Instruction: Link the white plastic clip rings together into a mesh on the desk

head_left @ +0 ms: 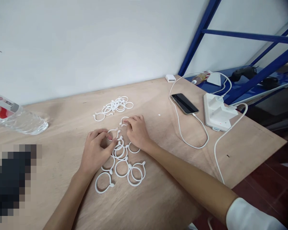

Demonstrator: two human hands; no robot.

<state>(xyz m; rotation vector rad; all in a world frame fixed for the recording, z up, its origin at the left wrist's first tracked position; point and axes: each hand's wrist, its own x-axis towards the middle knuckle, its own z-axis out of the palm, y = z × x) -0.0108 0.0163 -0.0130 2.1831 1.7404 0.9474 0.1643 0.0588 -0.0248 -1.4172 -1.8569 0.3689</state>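
Observation:
Several white plastic rings lie on a wooden table (172, 179). My left hand (96, 153) pinches one white ring (114, 131) between thumb and fingers. My right hand (136, 131) has its fingers curled on another white ring (124, 120) just beyond it. A loose group of rings (124, 166) lies under and in front of both hands. A second pile of rings (115, 105) sits farther back, toward the wall.
A clear plastic water bottle (19, 119) lies on its side at the left. A black phone (184, 103) with a white cable, a white power strip (218, 111) and a small white charger (170, 78) sit at the right. A blue metal frame (254, 36) stands beyond the table's right end.

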